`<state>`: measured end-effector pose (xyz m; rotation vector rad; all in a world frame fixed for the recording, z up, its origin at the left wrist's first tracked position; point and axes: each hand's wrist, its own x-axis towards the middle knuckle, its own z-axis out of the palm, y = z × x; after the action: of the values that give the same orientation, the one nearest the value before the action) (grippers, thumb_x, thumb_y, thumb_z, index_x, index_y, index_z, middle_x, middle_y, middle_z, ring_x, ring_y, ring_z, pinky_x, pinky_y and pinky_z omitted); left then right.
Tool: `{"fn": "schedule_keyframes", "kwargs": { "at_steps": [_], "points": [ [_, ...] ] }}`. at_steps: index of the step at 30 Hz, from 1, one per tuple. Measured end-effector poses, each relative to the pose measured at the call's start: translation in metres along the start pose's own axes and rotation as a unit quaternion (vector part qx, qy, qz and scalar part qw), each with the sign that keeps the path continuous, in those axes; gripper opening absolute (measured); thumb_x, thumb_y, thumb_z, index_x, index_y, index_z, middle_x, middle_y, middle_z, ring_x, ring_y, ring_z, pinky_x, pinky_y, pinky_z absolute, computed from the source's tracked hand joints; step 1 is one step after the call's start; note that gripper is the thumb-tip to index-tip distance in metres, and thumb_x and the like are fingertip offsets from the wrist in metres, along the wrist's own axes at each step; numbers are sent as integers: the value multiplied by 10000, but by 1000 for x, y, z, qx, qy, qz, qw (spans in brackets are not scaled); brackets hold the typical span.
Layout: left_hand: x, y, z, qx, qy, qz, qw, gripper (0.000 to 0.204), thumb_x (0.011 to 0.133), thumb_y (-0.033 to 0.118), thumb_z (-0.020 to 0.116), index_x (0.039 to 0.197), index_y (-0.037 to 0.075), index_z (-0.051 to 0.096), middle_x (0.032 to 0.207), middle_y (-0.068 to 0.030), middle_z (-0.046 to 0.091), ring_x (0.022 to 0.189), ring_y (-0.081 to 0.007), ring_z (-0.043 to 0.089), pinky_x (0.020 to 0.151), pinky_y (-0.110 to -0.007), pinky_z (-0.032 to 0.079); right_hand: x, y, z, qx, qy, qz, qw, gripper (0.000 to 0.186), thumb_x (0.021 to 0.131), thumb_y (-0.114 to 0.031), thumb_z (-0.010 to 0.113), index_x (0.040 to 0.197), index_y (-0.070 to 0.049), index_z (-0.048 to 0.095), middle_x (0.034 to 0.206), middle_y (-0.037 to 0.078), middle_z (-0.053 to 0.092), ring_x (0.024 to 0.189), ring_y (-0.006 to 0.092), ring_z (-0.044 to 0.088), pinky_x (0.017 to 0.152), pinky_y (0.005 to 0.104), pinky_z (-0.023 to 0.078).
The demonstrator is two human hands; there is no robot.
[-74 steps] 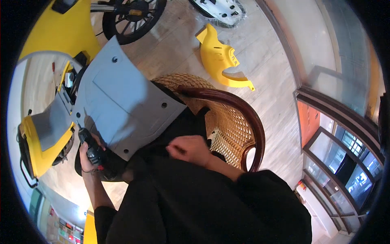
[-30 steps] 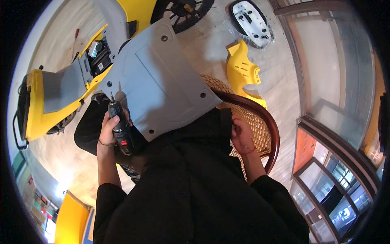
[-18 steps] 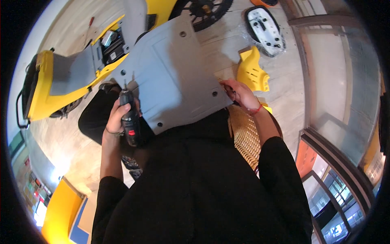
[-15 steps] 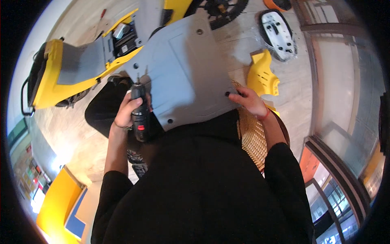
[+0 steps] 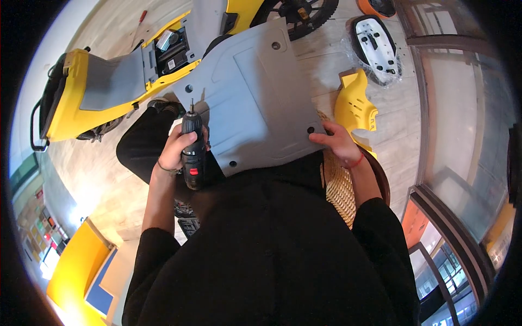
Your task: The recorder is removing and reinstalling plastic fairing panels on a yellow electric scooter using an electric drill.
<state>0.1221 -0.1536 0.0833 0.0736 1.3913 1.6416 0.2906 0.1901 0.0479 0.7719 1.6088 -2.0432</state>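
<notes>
Across my lap lies a broad grey plastic panel (image 5: 244, 92) with a round hole near each corner. My left hand (image 5: 179, 145) is closed around a black cordless screwdriver (image 5: 193, 152), whose bit points away from me over the panel's left edge. That hand's fingertips are partly hidden behind the tool, near or against the panel. At the panel's right edge my right hand (image 5: 337, 142) grips the near right corner, thumb on top beside a hole. Its other fingers are mostly out of sight beneath the edge.
A yellow and grey scooter (image 5: 109, 87) stands ahead on the left, its middle compartment open. A black wheel (image 5: 296, 16) is beyond the panel. To the right lie a yellow plastic cover (image 5: 356, 103) and a black-and-white seat-shaped part (image 5: 374, 48) in clear wrap. Glass doors (image 5: 451, 108) border the right.
The panel, both hands and the screwdriver appear slightly farther right, along with a small shift of the whole view. Both grips are unchanged.
</notes>
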Motion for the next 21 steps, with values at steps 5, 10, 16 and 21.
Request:
{"fn": "schedule_keyframes", "kwargs": {
  "at_steps": [5,10,16,21],
  "points": [
    [-6,12,12,4,5,18,1000,421,740,379,604,865,-17,537,755,-92,551,676,-182,574,624,-290,471,4,-7,-8,-59,-35,6,998,269,775,-183,702,959,-1,629,859,5,612,799,75,515,710,237,418],
    [-18,38,29,12,48,18,999,413,715,366,623,845,-16,531,710,-94,550,642,-178,574,597,-285,472,10,-6,-10,-73,-83,-21,994,286,776,-175,696,987,4,620,867,8,606,811,76,510,713,244,415],
    [-30,71,47,58,32,3,998,384,702,335,643,826,-11,534,712,-93,560,634,-169,578,571,-273,469,6,0,6,46,-105,21,993,287,812,-199,645,996,19,614,966,16,615,904,97,533,817,246,412],
    [-34,88,70,55,74,-29,995,364,709,327,646,832,1,542,730,-83,575,647,-159,589,585,-267,477,9,8,25,6,56,-62,996,453,895,-333,512,1091,69,580,1073,74,610,958,138,541,859,252,401]
  ]
}}
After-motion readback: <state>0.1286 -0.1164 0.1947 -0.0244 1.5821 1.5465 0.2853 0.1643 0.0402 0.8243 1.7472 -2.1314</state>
